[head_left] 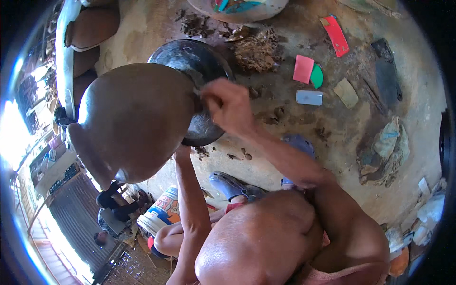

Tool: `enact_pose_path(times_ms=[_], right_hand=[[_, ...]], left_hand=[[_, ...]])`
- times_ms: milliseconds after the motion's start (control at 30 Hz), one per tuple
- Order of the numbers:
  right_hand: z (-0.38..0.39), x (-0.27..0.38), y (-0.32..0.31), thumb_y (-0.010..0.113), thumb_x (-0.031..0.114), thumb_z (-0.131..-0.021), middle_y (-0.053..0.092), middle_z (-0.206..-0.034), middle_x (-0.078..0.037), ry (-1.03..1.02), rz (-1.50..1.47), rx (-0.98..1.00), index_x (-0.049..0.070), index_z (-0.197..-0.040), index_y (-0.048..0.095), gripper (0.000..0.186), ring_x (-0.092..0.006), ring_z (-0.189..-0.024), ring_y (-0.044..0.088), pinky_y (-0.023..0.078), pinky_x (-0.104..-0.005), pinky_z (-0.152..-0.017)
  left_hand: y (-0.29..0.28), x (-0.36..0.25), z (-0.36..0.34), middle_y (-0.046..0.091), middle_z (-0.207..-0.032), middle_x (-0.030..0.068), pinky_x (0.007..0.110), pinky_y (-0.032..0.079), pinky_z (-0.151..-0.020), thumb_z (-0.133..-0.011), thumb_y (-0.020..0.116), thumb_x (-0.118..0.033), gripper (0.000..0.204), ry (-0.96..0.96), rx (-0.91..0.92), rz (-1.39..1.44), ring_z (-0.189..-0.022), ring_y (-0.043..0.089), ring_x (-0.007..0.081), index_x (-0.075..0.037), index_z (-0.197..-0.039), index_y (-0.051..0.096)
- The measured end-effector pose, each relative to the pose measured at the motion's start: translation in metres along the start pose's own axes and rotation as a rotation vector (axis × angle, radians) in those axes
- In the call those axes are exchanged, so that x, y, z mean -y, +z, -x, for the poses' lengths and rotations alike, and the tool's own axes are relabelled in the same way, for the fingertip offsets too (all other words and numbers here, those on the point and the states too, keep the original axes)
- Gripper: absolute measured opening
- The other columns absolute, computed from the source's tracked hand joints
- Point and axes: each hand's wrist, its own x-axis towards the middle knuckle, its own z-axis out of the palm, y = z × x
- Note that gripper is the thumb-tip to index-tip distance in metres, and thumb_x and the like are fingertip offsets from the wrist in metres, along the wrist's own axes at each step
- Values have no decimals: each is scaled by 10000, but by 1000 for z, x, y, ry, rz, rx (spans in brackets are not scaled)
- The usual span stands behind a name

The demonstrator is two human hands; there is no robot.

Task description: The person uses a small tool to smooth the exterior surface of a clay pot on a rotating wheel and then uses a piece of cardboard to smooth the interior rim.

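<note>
A large grey-brown clay pot (pixel 128 116) lies tilted on its side, its flared lip toward the lower left and its other end over a glossy dark round basin (pixel 204 133). My right hand (pixel 228 107) is closed at that other end of the pot, fingers curled; whatever they hold is too small or hidden to name. My left hand (pixel 183 151) reaches up beneath the pot near the basin, and its fingers are hidden.
Red (pixel 335 35), pink (pixel 303 69), green and white flat pieces lie on the floor by clay scraps (pixel 256 50), dark cloth and a rag (pixel 384 152). A bowl (pixel 237 9) stands above, brown pots (pixel 92 28) upper left. A person (pixel 114 204) is lower left near a bucket (pixel 161 211).
</note>
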Motion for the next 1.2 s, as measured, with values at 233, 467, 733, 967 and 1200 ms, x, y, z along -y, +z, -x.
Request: enact_pose_path(times_ms=[233,467,733,967,1200], right_hand=[[-133,12,28,710,49,-856,717,-874,-132,-351,94,142,78,-1008,761,163,-313,-765,699,549,-399,-707],[-128,37,30,721,36,-829,715,-948,-124,-471,86,287,64,-1011,742,185,-312,-908,698,551,-427,-763],[-39,46,-9,711,-72,-760,689,-900,-93,-406,13,156,69,-988,748,270,-266,-827,686,557,-371,-700],[-123,45,26,712,4,-819,706,-923,-120,-423,130,132,61,-1002,743,195,-315,-855,699,554,-404,-725],[-102,46,24,697,-17,-798,685,-943,-138,-469,78,221,34,-978,730,190,-342,-844,686,550,-425,-724]], left_hand=[[26,3,5,522,-1476,115,493,441,-1110,-1002,606,-376,578,-28,-114,-42,-1351,503,291,-73,-1477,479],[37,2,17,521,-1478,114,500,443,-1107,-998,604,-399,589,-40,-172,-42,-1352,502,295,-77,-1475,480],[50,4,21,519,-1480,114,508,445,-1103,-993,602,-426,602,-50,-185,-35,-1353,501,298,-82,-1472,481],[57,6,26,518,-1481,113,515,447,-1100,-989,600,-449,614,-59,-199,-23,-1354,500,302,-87,-1470,482],[57,3,29,516,-1483,112,522,449,-1096,-984,598,-473,626,-50,-211,-8,-1355,499,305,-91,-1468,483]])
